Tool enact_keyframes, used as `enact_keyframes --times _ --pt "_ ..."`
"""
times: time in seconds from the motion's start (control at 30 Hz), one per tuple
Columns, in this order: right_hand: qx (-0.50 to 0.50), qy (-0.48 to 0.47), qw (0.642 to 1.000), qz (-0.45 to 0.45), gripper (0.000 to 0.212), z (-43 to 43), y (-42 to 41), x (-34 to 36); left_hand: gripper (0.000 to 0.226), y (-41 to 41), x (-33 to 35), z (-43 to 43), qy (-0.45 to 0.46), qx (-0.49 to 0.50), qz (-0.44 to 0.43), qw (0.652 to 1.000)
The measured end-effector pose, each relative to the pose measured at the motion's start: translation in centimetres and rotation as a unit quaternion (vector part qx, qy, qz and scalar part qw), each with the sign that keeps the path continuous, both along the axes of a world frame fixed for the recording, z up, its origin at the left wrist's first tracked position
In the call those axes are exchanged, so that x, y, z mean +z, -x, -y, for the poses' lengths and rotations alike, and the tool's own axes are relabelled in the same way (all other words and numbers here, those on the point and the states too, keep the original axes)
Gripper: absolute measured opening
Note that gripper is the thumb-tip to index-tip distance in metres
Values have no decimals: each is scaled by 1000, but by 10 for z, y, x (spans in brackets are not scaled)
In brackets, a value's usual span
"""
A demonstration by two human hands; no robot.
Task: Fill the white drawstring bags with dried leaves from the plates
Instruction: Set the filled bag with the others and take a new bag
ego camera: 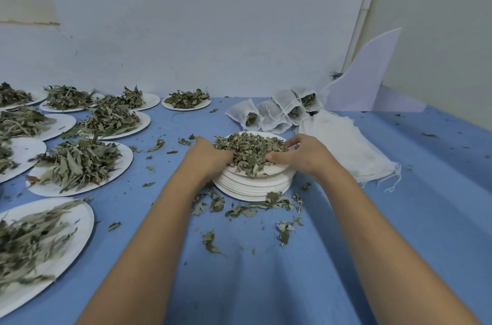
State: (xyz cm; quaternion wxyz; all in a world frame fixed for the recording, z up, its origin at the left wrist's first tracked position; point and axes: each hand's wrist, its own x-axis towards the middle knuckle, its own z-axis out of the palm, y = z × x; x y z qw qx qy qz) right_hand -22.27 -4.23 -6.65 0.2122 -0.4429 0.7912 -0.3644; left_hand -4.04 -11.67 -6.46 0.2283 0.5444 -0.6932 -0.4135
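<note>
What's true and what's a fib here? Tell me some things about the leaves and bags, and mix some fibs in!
1. The left hand and the right hand both touch the leaf pile on the stack of plates. True.
2. The tablecloth is red. False: it is blue.
3. Filled bags lie behind the stack. True.
4. The plates on the left are empty. False: they hold leaves.
5. Loose leaves lie on the cloth in front of the stack. True.
</note>
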Motion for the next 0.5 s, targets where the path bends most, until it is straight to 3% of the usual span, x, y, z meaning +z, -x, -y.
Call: enact_keyframes --times 0.07,0.13,0.17,0.23,0.3,0.33,0.4,0.5 --pt "9 -9 1000 0 72 0 3 1 12 -1 5 0 13 6 -15 1000" --pt "26 -17 999 10 78 -2 6 4 12 -2 8 2 50 22 -48 997" --pt "34 -19 999 16 80 -3 8 6 23 -4 8 2 65 15 -63 996" --pt "50 -21 998 17 88 -6 12 11 70 -6 8 0 78 -38 -56 995" --pt "79 -47 996 -18 99 -8 16 13 120 -3 5 -6 88 -115 9 989" --pt "104 -73 990 -57 106 -8 15 12 132 0 3 -7 105 -143 68 982" --pt "153 -120 972 -135 113 -8 13 7 137 6 -5 -5 138 -165 166 962" --pt "193 -142 962 -133 108 -6 12 -2 132 12 -11 1 130 -181 186 957"
